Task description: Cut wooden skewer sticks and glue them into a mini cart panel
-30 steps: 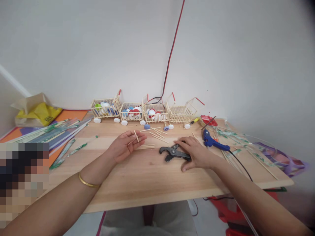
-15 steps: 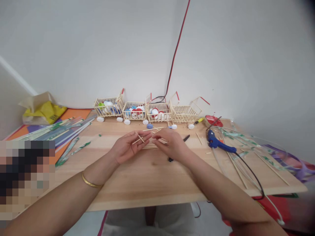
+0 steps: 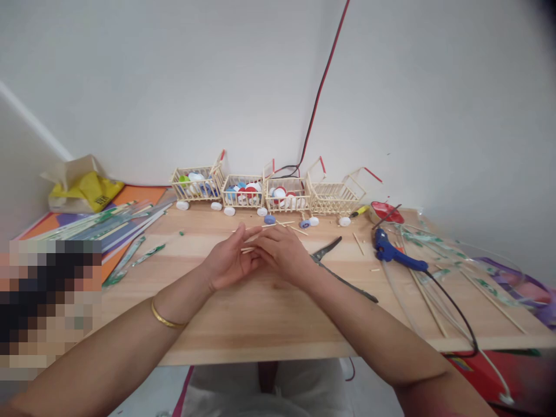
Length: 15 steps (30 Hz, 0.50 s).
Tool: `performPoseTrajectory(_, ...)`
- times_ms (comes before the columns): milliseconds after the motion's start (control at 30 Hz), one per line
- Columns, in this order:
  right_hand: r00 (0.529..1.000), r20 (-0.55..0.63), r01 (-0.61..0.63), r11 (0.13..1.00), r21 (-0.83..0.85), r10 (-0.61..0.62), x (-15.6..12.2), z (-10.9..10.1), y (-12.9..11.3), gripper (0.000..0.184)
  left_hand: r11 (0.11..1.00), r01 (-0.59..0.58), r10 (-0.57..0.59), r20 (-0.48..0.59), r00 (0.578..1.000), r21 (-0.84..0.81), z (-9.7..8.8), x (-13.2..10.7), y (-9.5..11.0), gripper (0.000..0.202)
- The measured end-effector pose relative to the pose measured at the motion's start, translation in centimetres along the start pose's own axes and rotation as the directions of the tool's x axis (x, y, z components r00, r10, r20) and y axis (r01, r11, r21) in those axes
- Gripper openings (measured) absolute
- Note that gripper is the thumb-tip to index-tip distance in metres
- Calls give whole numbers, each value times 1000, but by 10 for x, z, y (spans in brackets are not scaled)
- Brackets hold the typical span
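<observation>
My left hand is palm up over the middle of the table, thumb raised, with short thin wooden sticks resting in it. My right hand is laid across its palm, its bent fingers closed at the sticks. The right hand hides most of the sticks and the left fingertips. Just beyond the hands, some loose sticks cross each other on the wooden table. Dark-handled pliers lie beside my right wrist, partly behind it.
Along the wall stand several miniature stick shopping carts, some holding bottle caps. A blue glue gun, a red dish and plastic wrappers are on the right. Packaged sticks and a yellow bag lie left.
My right hand has moved left onto my left palm, covering the sticks that lay crossed there. The pliers show more fully, and the view has shifted slightly.
</observation>
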State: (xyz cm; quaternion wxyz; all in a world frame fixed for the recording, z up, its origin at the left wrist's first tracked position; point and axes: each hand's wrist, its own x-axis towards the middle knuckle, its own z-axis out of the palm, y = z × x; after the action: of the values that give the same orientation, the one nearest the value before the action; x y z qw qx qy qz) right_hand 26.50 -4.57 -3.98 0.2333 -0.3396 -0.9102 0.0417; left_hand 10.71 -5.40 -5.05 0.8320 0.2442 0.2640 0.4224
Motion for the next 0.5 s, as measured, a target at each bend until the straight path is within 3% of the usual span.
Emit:
performPoseTrajectory(133, 998, 55, 19, 997, -79, -14, -1, -1, 1, 17, 994, -28, 29, -10, 1000, 107, 0, 0, -5, 46)
performPoseTrajectory(233, 995, 96, 1, 988, -157, 14, -5, -5, 3, 17, 919, -189, 190, 34, 981, 347, -1, 0, -4, 42)
performPoseTrajectory(300, 990, 125, -48, 981, -190, 72, -7, -9, 6, 20, 721, -287, 315, 70, 947, 631, -2, -1, -2, 35)
performPoseTrajectory(400, 981, 133, -128, 986, -102, 141, -9, -15, 9, 20, 307, -294, 401, 157, 903, 905, -4, -2, 3, 24)
performPoseTrajectory(433, 981, 123, -150, 988, -28, 153, -9, -16, 10, 18, 223, -293, 414, 182, 892, 930, -5, -2, 4, 22)
performPoseTrajectory(500, 979, 87, -195, 971, 141, 184, -11, -17, 11, 13, 143, -289, 422, 206, 883, 947, -6, -2, 4, 19)
